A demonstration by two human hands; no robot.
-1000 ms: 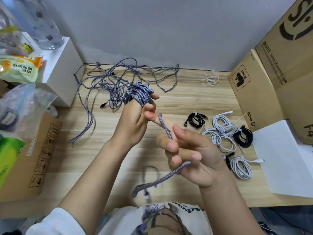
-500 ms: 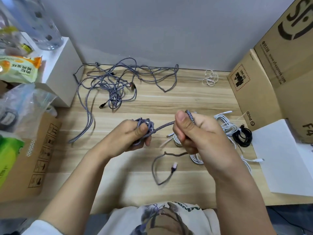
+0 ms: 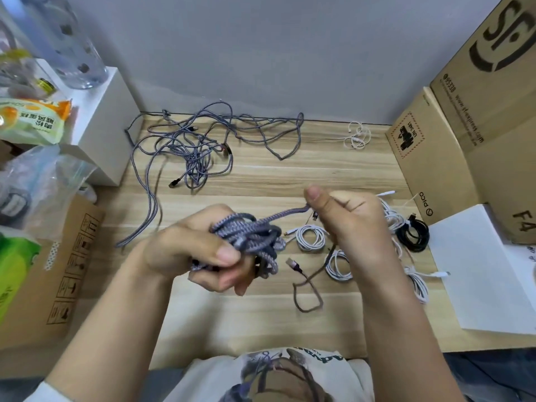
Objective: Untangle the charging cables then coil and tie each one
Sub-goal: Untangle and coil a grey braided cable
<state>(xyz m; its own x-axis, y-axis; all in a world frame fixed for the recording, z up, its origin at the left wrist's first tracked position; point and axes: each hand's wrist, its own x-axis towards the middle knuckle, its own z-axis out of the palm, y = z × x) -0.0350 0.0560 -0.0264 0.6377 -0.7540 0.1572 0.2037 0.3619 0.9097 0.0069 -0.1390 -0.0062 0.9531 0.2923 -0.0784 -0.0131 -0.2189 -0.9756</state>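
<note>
Item: braided grey cable [image 3: 249, 233], bundled above the desk [image 3: 333, 169] | Left hand [image 3: 200, 250]: clenched round coil to stop it springing loose | Right hand [image 3: 351, 219]: pinching free end taut (apparently for wrapping) | Finished coils [image 3: 311, 241]: parked right, apart from tangle [image 3: 197, 146].

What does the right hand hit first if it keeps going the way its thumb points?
Likely nothing close: the right hand has its thumb aimed away across bare table, toward the back wall. Depth is unclear.

table [image 3: 290, 175]: pale wood grain, matt
held cable [image 3: 249, 230]: grey braided cloth
boxes [image 3: 452, 146]: brown matt cardboard
</note>
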